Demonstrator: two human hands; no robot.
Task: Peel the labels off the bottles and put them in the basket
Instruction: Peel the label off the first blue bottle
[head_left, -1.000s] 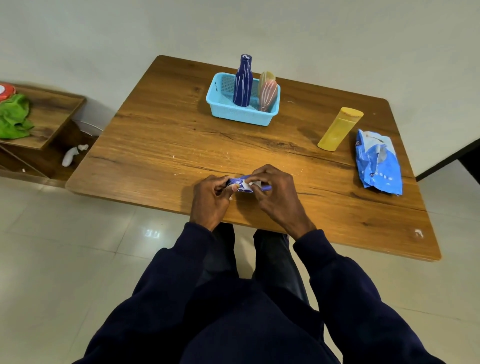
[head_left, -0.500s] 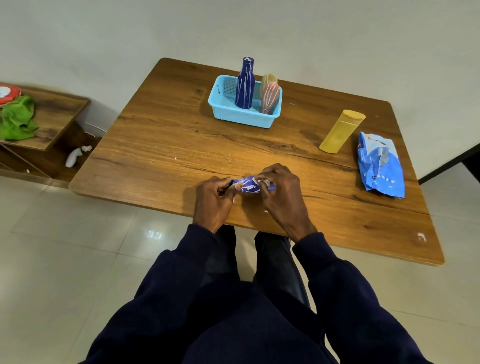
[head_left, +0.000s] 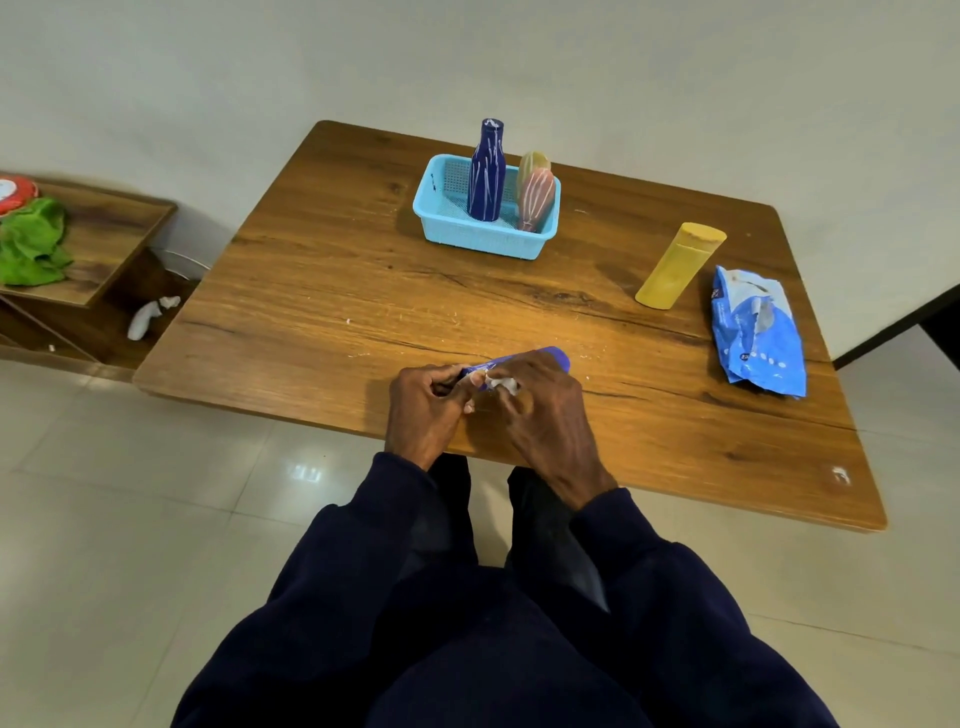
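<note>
A small blue bottle (head_left: 545, 357) lies on its side at the near edge of the wooden table (head_left: 322, 291), mostly hidden by my hands. My left hand (head_left: 423, 410) grips its left end. My right hand (head_left: 540, 410) covers the bottle's middle and pinches a whitish scrap of label (head_left: 501, 383). A light blue basket (head_left: 452, 228) stands at the far side of the table. In it stand a dark blue bottle (head_left: 487, 171), a pink bottle (head_left: 535, 200) and a yellowish bottle (head_left: 531, 163) behind it.
A yellow bottle (head_left: 678, 266) stands tilted at the table's right. Beside it lies a crumpled blue packet (head_left: 756, 332). A low wooden shelf (head_left: 104, 244) at the left holds a green cloth (head_left: 34, 244). Small label bits dot the tabletop.
The bottle's right end now sticks out further past my right hand. My right fingers have shifted over the label. The left hand keeps its grip.
</note>
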